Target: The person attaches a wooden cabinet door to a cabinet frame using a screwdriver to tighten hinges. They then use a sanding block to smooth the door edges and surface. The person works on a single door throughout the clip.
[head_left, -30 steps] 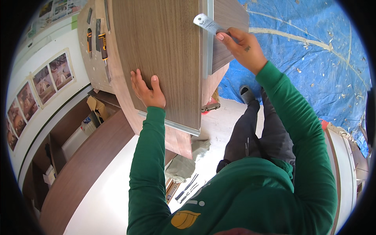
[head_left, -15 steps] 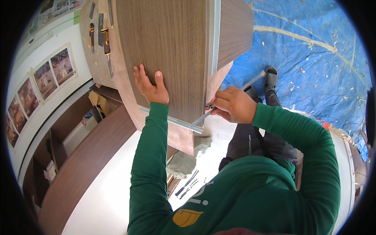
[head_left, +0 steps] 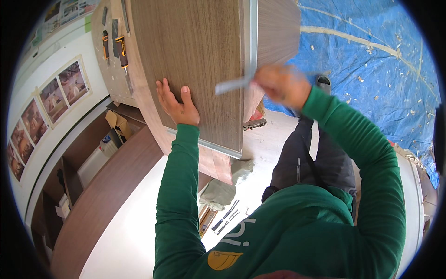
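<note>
The left hand [head_left: 175, 103] is pressing flat against the brown wood-grain panel [head_left: 195, 60], fingers spread wide and pointing up, palm lying on the face of the board just above its lower edge. That panel is standing upright in front of the person, and a pale metal strip [head_left: 253, 42] is running up its right edge — well to the right of those spread fingertips.

The right hand [head_left: 281, 86] is blurring badly, so the exact finger positions are hard to read, but it is closing around the end of a flat grey metal tool [head_left: 232, 85]. The tool is sticking out leftward from the fingers, its free end lying across the panel face near the metal strip — whether it is touching the wood, I cannot tell.

Below the right-hand fingers, a dark hinge piece [head_left: 254, 123] is resting on the white surface [head_left: 139, 232]. Below the left hand, past the panel's bottom edge, a crumpled grey-green cloth [head_left: 223, 190] is lying, and a few thin hand tools [head_left: 225, 216] are lying just beside it. Up and to the left of the left fingertips, yellow-and-black tools [head_left: 121, 49] are hanging on a wooden board [head_left: 104, 69]. Beyond the right hand, a blue tarpaulin [head_left: 371, 69] is covering the ground.
</note>
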`<state>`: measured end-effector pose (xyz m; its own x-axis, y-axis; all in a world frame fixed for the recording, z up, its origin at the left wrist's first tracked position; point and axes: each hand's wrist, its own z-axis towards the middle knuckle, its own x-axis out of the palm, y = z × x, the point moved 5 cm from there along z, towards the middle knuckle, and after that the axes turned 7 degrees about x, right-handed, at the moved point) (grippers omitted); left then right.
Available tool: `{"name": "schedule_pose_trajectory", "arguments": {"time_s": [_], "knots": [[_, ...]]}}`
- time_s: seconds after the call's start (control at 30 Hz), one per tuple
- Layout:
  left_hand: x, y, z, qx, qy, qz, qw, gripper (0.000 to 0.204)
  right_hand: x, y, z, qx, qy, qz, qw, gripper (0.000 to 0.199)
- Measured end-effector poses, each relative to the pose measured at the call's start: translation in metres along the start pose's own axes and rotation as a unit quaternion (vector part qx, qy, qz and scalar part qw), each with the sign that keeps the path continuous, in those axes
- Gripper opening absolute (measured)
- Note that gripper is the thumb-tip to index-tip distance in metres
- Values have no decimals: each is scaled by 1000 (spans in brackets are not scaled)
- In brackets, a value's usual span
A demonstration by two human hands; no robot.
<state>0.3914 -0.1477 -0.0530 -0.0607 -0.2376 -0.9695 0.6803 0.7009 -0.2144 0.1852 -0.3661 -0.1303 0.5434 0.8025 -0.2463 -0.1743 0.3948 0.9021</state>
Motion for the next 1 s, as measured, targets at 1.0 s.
{"name": "schedule_pose_trajectory", "arguments": {"time_s": [1.0], "knots": [[0,8,-2,-14,-1,-15,1000,70,-21,-4,21,39,30,-26,998,29]]}}
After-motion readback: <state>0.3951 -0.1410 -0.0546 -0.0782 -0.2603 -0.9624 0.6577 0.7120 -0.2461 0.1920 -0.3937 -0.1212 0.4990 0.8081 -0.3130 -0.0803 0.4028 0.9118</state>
